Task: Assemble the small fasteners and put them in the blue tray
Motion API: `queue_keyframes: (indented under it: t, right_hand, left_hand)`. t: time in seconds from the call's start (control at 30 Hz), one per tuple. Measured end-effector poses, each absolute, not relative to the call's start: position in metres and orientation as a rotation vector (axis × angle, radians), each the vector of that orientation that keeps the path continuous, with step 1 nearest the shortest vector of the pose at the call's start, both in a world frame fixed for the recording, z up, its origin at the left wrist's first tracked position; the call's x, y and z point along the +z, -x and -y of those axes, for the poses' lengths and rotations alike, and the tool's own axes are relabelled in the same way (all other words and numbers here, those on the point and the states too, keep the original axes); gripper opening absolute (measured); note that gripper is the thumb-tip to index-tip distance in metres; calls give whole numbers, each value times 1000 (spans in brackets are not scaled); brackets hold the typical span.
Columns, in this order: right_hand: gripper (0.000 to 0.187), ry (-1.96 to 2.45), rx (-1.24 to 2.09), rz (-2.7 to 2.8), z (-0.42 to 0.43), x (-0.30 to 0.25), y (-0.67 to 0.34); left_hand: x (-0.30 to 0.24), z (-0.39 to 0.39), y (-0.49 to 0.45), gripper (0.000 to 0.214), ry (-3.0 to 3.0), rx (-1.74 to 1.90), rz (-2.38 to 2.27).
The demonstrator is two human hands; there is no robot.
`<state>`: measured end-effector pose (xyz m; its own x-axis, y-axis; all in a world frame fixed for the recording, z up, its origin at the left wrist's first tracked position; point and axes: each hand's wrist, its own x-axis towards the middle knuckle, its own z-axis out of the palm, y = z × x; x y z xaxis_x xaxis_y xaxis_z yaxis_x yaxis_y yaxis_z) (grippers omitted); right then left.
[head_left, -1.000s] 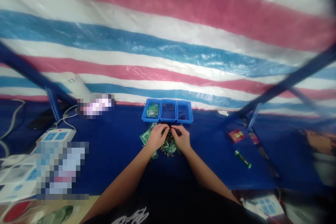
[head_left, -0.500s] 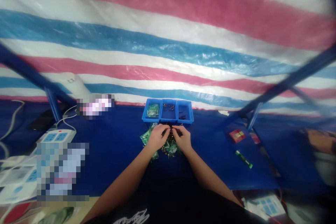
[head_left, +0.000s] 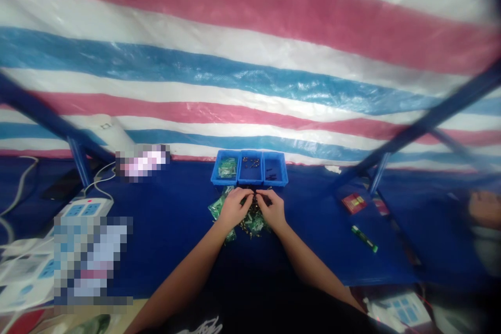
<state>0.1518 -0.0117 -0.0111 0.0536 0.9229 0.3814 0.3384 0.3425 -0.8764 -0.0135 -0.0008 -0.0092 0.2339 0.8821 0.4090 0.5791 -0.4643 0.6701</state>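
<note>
My left hand (head_left: 234, 209) and my right hand (head_left: 272, 209) meet over a heap of small green circuit boards (head_left: 252, 223) on the blue table. Both hands have their fingers pinched together around a tiny dark part (head_left: 253, 199) held between them; I cannot make out what it is. Just behind the hands stands a blue three-compartment tray (head_left: 249, 181): green boards lie in its left bin, small dark and brass parts in the middle and right bins.
White power strips (head_left: 84, 207) and cables lie at the left. A red box (head_left: 353, 202) and a green marker (head_left: 364, 238) rest at the right. Blue frame struts (head_left: 80, 160) rise on both sides. A striped tarp hangs behind. Another person's hand (head_left: 484, 207) shows at far right.
The hands stay pinched together over the heap, with only slight finger movement. The view has tilted a little. The other person's hand at the far right has shifted.
</note>
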Motion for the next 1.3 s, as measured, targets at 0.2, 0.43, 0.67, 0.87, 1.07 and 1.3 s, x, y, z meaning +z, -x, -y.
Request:
queue_keyframes:
  t: [0.2, 0.43, 0.67, 0.87, 1.07, 1.3]
  right_hand:
    - [21, 1193, 676, 1519, 12, -10, -152]
    - [20, 1197, 704, 1487, 12, -11, -153]
    - [20, 1223, 784, 1443, 10, -7, -153]
    - [21, 1209, 987, 1463, 6, -7, -158]
    - [21, 1170, 990, 1682, -3, 0, -175]
    - [17, 1190, 897, 1497, -15, -1, -155]
  left_hand:
    - [-7, 1, 15, 20, -2136, 1089, -1358]
    - [-10, 1, 14, 14, -2088, 1134, -1364]
    - [-13, 1, 14, 15, -2060, 1175, -1344]
    - [-12, 1, 13, 18, -2019, 1144, -1414]
    - [-10, 2, 12, 17, -2092, 1107, -1368]
    - [-13, -8, 8, 18, -1994, 1193, -1407]
